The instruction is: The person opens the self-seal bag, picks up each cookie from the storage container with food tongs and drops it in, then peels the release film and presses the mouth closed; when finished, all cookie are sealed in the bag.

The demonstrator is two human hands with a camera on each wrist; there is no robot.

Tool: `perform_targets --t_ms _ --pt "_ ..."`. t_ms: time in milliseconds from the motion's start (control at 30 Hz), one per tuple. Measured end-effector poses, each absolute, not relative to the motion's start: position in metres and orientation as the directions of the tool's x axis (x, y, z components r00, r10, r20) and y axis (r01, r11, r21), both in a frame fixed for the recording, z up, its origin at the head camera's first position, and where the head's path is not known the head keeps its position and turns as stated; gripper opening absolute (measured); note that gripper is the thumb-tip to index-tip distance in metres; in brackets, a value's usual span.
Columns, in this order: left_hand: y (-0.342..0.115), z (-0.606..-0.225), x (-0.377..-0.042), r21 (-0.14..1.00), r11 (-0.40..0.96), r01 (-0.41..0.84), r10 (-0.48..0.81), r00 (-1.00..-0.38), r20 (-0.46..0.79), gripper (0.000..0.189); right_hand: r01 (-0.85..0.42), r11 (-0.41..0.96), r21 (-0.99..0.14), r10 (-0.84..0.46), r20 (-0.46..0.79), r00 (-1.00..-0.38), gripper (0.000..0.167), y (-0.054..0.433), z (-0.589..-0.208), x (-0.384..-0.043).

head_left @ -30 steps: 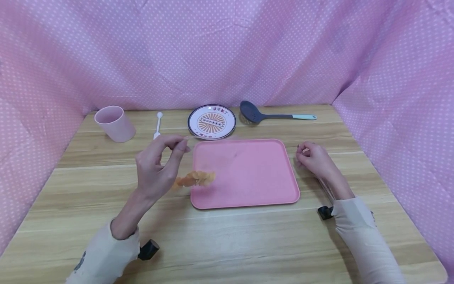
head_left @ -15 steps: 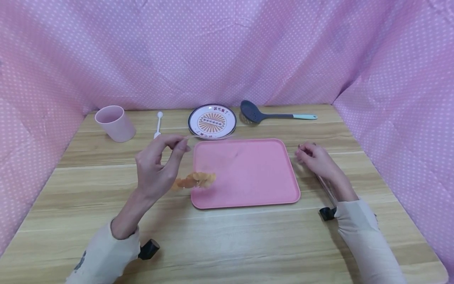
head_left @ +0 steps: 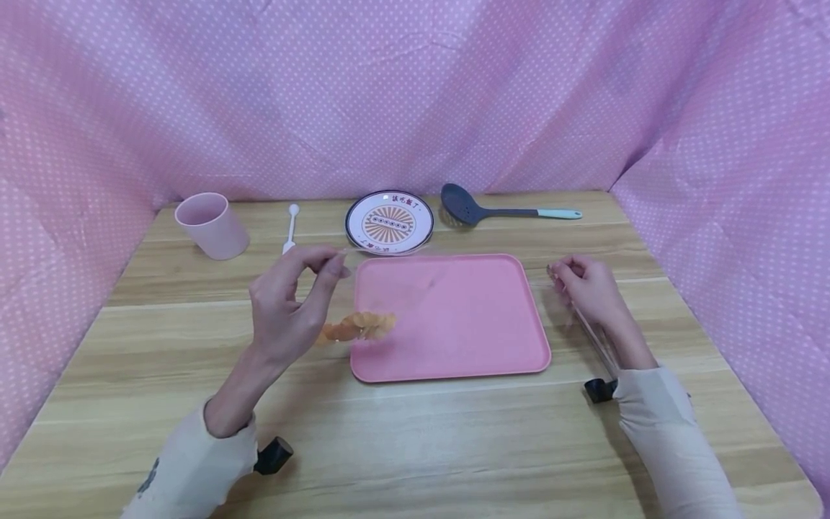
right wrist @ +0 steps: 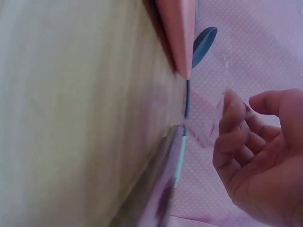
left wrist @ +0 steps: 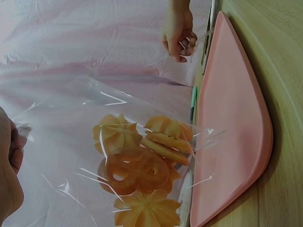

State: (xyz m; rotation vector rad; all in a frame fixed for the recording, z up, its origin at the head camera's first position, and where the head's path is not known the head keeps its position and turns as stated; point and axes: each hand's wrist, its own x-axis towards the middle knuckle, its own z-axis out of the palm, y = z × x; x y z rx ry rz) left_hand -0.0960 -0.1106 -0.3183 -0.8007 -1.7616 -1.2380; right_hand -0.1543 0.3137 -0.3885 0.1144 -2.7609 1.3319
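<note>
My left hand [head_left: 288,310] pinches the top edge of a clear plastic bag [left wrist: 111,97] between thumb and fingertips. Flower-shaped and pretzel-shaped cookies [left wrist: 137,170] lie in the bag, which hangs over the left part of a pink tray [head_left: 454,317]. To the tray's right, my right hand [head_left: 586,292] has its fingers curled, with a thin clear plastic strip with red print [right wrist: 220,113] at the thumb and index fingertips. Metal tongs [head_left: 595,340] lie on the table beneath the right hand and wrist, partly hidden by them.
Along the back of the wooden table [head_left: 415,447] stand a pink cup [head_left: 220,231], a white plastic spoon [head_left: 291,227], a printed plate [head_left: 389,223] and a dark slotted spoon [head_left: 462,205] with a mint handle end. Pink dotted cloth [head_left: 389,94] hangs behind and at the sides.
My right hand has shifted slightly right and turned a little, its fingertips moving with the clear strip. The left hand and the bag of cookies stay nearly where they were.
</note>
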Motion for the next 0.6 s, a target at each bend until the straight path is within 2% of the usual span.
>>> perform_targets --t_ms 600 --pt "-0.109 -0.318 -0.096 0.44 0.309 0.843 0.049 -0.477 0.878 0.031 -0.225 0.76 -0.61 -0.067 0.27 -0.96 0.024 0.314 -0.36 -0.149"
